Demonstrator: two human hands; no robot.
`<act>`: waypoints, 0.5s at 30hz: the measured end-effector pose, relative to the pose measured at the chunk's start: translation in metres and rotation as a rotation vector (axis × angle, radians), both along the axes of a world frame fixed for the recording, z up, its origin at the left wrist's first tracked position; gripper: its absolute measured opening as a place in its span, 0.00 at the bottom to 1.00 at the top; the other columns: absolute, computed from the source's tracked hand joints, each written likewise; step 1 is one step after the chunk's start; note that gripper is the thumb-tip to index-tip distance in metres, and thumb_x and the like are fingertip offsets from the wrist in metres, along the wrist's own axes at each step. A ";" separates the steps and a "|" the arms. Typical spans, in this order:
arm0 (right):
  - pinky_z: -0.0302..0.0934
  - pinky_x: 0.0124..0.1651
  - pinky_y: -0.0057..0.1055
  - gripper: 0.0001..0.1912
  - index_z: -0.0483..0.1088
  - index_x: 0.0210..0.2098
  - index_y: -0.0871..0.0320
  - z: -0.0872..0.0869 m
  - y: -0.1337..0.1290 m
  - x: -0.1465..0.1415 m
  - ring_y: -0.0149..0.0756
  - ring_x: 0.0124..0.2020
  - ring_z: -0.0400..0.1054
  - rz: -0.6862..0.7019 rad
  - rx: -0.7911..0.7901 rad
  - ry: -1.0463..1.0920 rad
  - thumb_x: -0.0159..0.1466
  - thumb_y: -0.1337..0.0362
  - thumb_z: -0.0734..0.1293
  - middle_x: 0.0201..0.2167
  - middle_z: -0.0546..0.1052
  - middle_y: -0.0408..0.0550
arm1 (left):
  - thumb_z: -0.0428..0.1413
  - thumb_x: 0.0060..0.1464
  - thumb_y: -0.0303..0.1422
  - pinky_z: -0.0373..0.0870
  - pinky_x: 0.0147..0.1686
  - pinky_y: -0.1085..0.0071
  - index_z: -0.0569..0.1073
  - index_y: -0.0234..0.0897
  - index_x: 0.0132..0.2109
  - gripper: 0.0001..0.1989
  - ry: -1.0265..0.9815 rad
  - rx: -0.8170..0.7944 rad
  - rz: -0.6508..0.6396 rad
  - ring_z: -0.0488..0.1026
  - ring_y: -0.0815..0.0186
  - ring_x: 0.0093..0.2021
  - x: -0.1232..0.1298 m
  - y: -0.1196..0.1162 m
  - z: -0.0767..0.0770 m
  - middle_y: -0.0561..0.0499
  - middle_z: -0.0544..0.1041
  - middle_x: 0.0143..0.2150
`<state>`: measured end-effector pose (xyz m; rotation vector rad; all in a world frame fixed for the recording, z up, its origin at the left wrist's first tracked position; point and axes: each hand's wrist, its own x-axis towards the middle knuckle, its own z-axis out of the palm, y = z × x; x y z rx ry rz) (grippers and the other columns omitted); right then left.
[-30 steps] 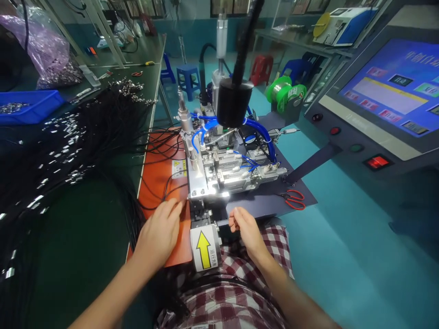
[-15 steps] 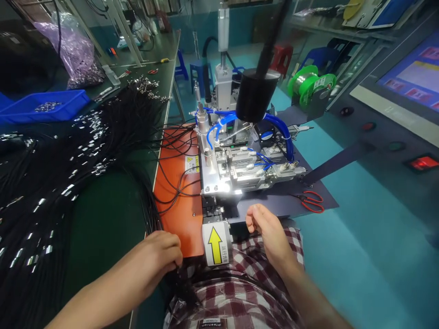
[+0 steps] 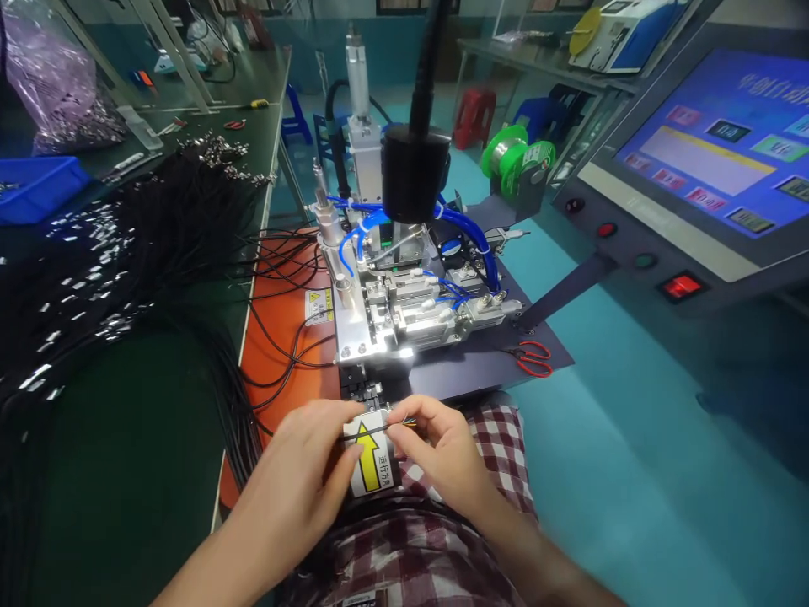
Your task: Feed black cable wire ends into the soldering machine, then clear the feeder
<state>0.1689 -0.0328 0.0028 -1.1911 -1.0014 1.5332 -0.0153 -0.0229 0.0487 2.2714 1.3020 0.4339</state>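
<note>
A thin black cable [image 3: 369,434] stretches between my two hands, over the arrow-labelled front [image 3: 372,476] of a metal machine. My left hand [image 3: 307,459] is closed around its left part. My right hand [image 3: 436,443] pinches the end, where fine coloured wires stick out past the fingertips. Left of my hands, a thick bundle of black cables [image 3: 233,421] hangs over the table edge. Just beyond the hands stands the machine [image 3: 417,316], with clamps, cylinders and blue air tubes.
Red-handled scissors [image 3: 534,358] lie on the machine's base plate. A black lamp head [image 3: 415,173] hangs over the machine. At right are a control screen [image 3: 714,152] and a green wire spool [image 3: 515,160]. A blue tray [image 3: 41,190] sits far left beside piled cables.
My left hand has come up and right from the cable bundle, bringing one cable. My right hand has moved left and now pinches its end. The view has turned right.
</note>
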 end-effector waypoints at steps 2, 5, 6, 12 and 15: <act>0.59 0.30 0.27 0.03 0.72 0.31 0.57 0.001 0.000 0.003 0.29 0.26 0.64 0.026 0.035 -0.016 0.56 0.65 0.69 0.26 0.72 0.42 | 0.47 0.61 0.32 0.66 0.43 0.67 0.61 0.44 0.53 0.14 -0.076 -0.170 -0.045 0.69 0.63 0.45 0.013 0.003 0.005 0.50 0.71 0.46; 0.60 0.31 0.28 0.07 0.73 0.34 0.57 0.004 0.000 0.011 0.30 0.28 0.64 0.039 0.011 0.013 0.55 0.64 0.70 0.28 0.73 0.42 | 0.43 0.63 0.33 0.66 0.35 0.72 0.64 0.43 0.48 0.09 -0.157 -0.381 -0.029 0.71 0.66 0.37 0.025 0.007 0.007 0.53 0.73 0.38; 0.60 0.31 0.28 0.07 0.73 0.35 0.57 0.005 0.001 0.014 0.30 0.27 0.65 0.032 -0.006 0.024 0.56 0.63 0.69 0.27 0.73 0.42 | 0.44 0.62 0.33 0.66 0.34 0.72 0.64 0.43 0.46 0.08 -0.165 -0.403 -0.011 0.70 0.67 0.36 0.027 0.008 0.007 0.53 0.73 0.36; 0.58 0.31 0.28 0.04 0.74 0.33 0.56 0.014 0.009 0.026 0.31 0.28 0.64 0.072 0.126 -0.095 0.59 0.65 0.66 0.27 0.73 0.42 | 0.46 0.61 0.34 0.63 0.35 0.72 0.67 0.40 0.41 0.06 -0.183 -0.372 -0.011 0.68 0.67 0.35 0.026 0.008 0.003 0.53 0.72 0.35; 0.56 0.32 0.29 0.04 0.74 0.26 0.57 0.017 0.012 0.024 0.32 0.29 0.64 0.077 0.235 -0.190 0.57 0.68 0.68 0.26 0.72 0.42 | 0.47 0.61 0.34 0.62 0.33 0.72 0.68 0.40 0.39 0.07 -0.212 -0.358 -0.022 0.67 0.67 0.34 0.026 0.007 0.000 0.53 0.71 0.34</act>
